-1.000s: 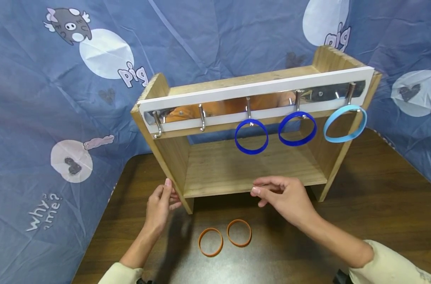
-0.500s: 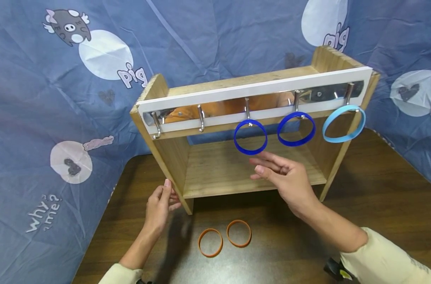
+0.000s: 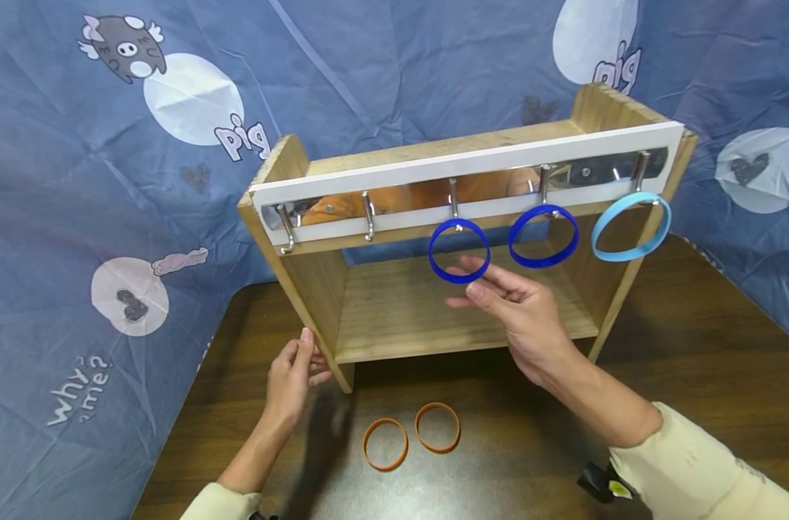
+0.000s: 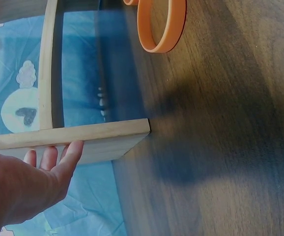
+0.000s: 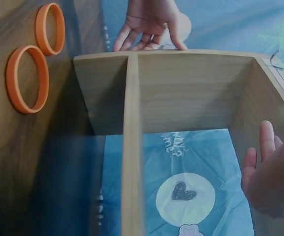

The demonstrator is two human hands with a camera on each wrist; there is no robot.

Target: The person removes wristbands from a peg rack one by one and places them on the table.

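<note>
My left hand [image 3: 290, 379] rests against the outer face of the left side panel of a wooden shelf [image 3: 433, 318], thumb near its front edge; in the right wrist view its fingers look fairly straight. My right hand [image 3: 530, 310] is raised before the shelf opening. Its extended fingers reach behind a dark blue wristband [image 3: 459, 282] hanging from the middle hook, and its thumb tip is by the band's lower edge; no grip shows. Another dark blue wristband [image 3: 543, 263] and a light blue wristband [image 3: 631, 254] hang from hooks to the right.
Two orange wristbands, one left [image 3: 385, 468] and one right [image 3: 438, 450], lie on the brown table [image 3: 511, 477] before the shelf. The two leftmost hooks on the white hook rail [image 3: 459, 160] carry nothing. A blue patterned cloth [image 3: 381, 65] hangs behind.
My right hand has risen from the shelf's lower front edge to the middle dark blue wristband, its fingers now behind it. The left hand has stayed at the side panel.
</note>
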